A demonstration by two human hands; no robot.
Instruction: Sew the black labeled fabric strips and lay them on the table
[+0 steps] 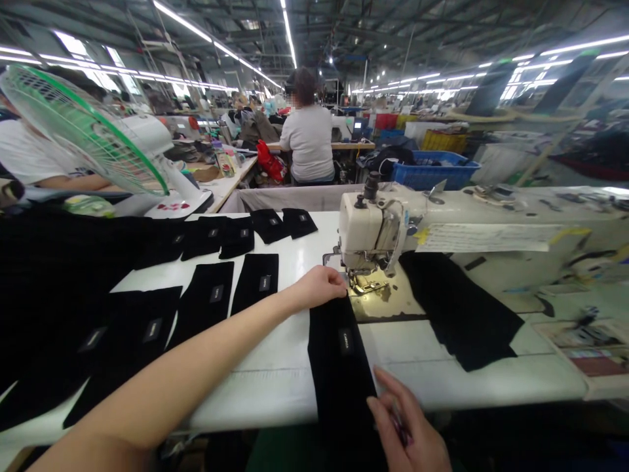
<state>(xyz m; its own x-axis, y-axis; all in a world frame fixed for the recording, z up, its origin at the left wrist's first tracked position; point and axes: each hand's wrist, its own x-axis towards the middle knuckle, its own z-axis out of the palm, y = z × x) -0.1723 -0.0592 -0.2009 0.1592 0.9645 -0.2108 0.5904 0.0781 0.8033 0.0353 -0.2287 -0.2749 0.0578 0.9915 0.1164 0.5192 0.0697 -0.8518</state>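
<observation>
A black fabric piece (339,367) with a small label (346,341) lies lengthwise on the white table and hangs over its front edge. My left hand (322,286) is closed at the piece's far end, fingers curled on its corner beside the presser foot (368,286) of the sewing machine (373,229). Near the right edge of the same fabric is my right hand (410,426), thumb and forefinger apart. Its other fingers are folded around a small dark and purplish object (403,432), mostly hidden by the hand.
Several labelled black pieces (206,298) lie in rows on the left, by a dark fabric heap (59,262). Another black piece (462,308) lies under the machine arm. Beyond stand a fan (93,137), a blue crate (435,170) and a seated person (309,141).
</observation>
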